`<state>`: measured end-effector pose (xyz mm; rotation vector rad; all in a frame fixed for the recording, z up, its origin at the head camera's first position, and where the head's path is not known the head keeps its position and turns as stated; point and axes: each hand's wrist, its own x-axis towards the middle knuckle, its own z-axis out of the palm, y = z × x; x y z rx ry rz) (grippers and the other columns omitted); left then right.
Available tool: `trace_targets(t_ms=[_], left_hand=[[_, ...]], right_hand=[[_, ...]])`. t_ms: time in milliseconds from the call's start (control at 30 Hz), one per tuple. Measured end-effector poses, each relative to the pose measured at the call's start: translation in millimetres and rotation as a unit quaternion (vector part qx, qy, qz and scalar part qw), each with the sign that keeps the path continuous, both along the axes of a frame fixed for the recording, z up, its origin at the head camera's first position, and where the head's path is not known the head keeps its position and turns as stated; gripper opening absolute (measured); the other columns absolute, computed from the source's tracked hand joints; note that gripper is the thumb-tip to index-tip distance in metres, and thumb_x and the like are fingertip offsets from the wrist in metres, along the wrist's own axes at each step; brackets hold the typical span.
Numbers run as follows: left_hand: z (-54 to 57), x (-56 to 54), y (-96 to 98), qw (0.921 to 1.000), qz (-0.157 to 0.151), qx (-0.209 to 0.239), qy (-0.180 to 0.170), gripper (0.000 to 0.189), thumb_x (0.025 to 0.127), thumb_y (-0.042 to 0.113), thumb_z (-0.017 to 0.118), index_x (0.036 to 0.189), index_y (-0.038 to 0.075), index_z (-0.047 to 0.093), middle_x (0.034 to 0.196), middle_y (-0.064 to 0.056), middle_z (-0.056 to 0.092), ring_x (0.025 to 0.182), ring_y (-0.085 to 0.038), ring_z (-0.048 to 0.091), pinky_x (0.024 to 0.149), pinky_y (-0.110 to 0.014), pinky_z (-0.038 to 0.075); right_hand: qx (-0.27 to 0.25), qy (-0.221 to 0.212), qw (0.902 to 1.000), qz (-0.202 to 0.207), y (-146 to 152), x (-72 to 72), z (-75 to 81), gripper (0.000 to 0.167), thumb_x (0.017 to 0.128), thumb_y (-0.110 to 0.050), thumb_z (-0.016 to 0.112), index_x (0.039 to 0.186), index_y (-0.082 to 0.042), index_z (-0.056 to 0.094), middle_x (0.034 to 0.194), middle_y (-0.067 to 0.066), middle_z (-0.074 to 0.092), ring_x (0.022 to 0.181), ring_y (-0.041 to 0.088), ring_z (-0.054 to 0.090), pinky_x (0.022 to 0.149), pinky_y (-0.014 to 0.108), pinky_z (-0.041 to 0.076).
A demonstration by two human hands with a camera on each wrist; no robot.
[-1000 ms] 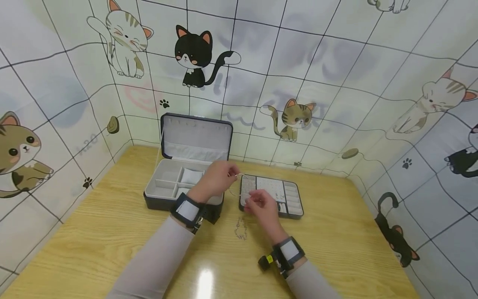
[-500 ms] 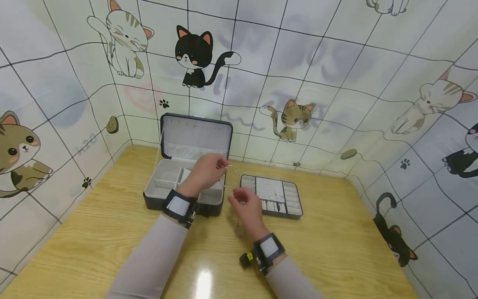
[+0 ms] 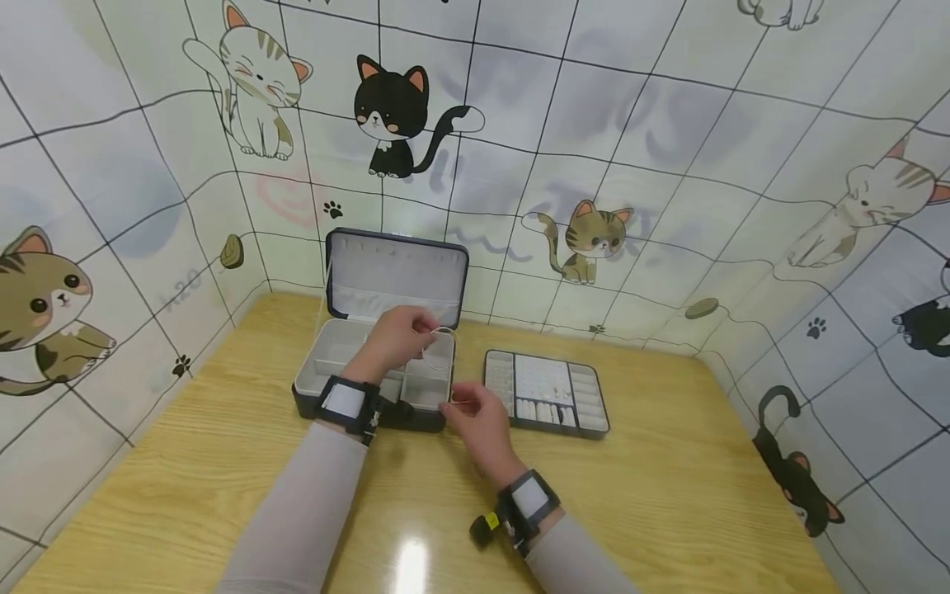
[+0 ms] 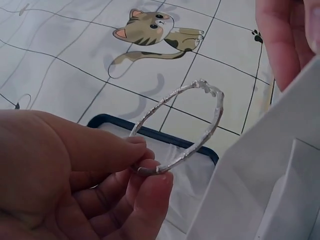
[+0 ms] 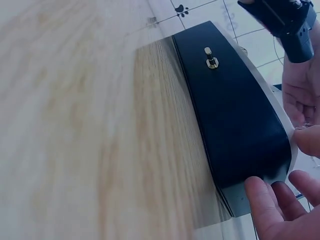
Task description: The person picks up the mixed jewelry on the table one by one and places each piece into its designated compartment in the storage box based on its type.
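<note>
My left hand (image 3: pixel 401 337) pinches a silver bangle (image 4: pixel 175 107) between thumb and fingertips. The ring has a textured, twig-like surface and hangs over the right part of the dark jewelry box (image 3: pixel 308 404), whose lid is raised. My right hand (image 3: pixel 482 425) is at the front right corner of that box. In the right wrist view its fingers (image 5: pixel 262 200) are spread beside the dark front with the gold clasp. Contact with the corner looks likely but is hard to confirm. No held item shows in that hand.
A shallow jewelry tray (image 3: pixel 597 425) with rings and small pieces lies right of the box. White dividers split the box's inside. The cloth wall (image 3: pixel 505 206) with cat prints stands close behind. A glare patch marks the wooden table (image 3: pixel 416 528).
My left hand has drawn the bangle leftward from beside the tray to over the box. My right hand has moved left from the tray toward the box's corner. The chain bracelet on the table is now hidden.
</note>
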<state>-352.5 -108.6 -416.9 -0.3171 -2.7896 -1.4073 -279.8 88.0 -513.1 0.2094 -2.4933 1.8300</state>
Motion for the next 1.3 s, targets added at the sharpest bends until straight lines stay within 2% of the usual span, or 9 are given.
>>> trace_targets(t_ms=[200, 400, 600, 900, 1033, 1300], left_hand=[[-11.5, -7.1, -4.3, 0.9998, 0.012, 0.005, -0.014, 0.022, 0.1, 0.012, 0.067, 0.119, 0.001, 0.073, 0.1, -0.013, 0.072, 0.074, -0.019, 0.071, 0.068, -0.03, 0.061], [-21.6, -12.4, -4.0, 0.9986, 0.04, 0.012, -0.033, 0.02, 0.1, 0.014, 0.069, 0.117, 0.005, 0.073, 0.104, -0.014, 0.072, 0.077, -0.02, 0.073, 0.071, -0.032, 0.062], [-27.9, -15.3, -2.2, 0.9977, 0.05, -0.003, -0.046, 0.021, 0.101, 0.018, 0.068, 0.119, 0.007, 0.073, 0.106, -0.012, 0.073, 0.078, -0.019, 0.074, 0.071, -0.031, 0.061], [-39.9, -20.3, -3.9, 0.9972, 0.051, -0.019, -0.051, 0.02, 0.1, 0.016, 0.068, 0.116, 0.006, 0.074, 0.098, -0.011, 0.074, 0.073, -0.018, 0.072, 0.066, -0.029, 0.052], [-42.2, -20.3, -3.1, 0.9969, 0.051, -0.023, -0.055, 0.021, 0.099, 0.014, 0.068, 0.115, 0.004, 0.075, 0.097, -0.012, 0.075, 0.073, -0.018, 0.071, 0.066, -0.029, 0.051], [-39.4, -18.9, -2.4, 0.9942, 0.07, -0.024, -0.077, 0.023, 0.099, 0.013, 0.067, 0.118, 0.002, 0.074, 0.104, -0.014, 0.075, 0.075, -0.018, 0.072, 0.068, -0.028, 0.053]], right_hand=[[0.013, -0.003, 0.9999, 0.007, 2.2, 0.1, 0.0, 0.037, 0.096, -0.024, 0.079, 0.13, -0.012, 0.071, 0.119, 0.008, 0.073, 0.104, 0.02, 0.07, 0.091, 0.033, 0.06], [0.01, -0.011, 0.9996, 0.022, 3.9, -0.2, 3.5, 0.037, 0.098, -0.026, 0.077, 0.132, -0.012, 0.071, 0.119, 0.009, 0.073, 0.104, 0.02, 0.07, 0.088, 0.032, 0.061], [-0.023, -0.041, 0.9987, 0.022, 3.8, 0.3, 5.9, 0.035, 0.099, -0.023, 0.076, 0.131, -0.01, 0.071, 0.117, 0.012, 0.071, 0.099, 0.017, 0.069, 0.082, 0.03, 0.063], [-0.031, -0.05, 0.9979, 0.025, 3.5, -0.8, 5.3, 0.036, 0.098, -0.021, 0.076, 0.131, -0.008, 0.07, 0.114, 0.014, 0.071, 0.095, 0.015, 0.068, 0.081, 0.03, 0.064], [-0.035, -0.052, 0.9977, 0.025, 3.1, -1.2, 4.9, 0.036, 0.098, -0.021, 0.076, 0.13, -0.007, 0.07, 0.113, 0.014, 0.07, 0.094, 0.015, 0.068, 0.08, 0.03, 0.064], [-0.032, -0.055, 0.9976, 0.026, 2.1, -1.7, 7.3, 0.035, 0.099, -0.019, 0.076, 0.131, -0.008, 0.069, 0.112, 0.012, 0.07, 0.093, 0.016, 0.068, 0.08, 0.031, 0.064]])
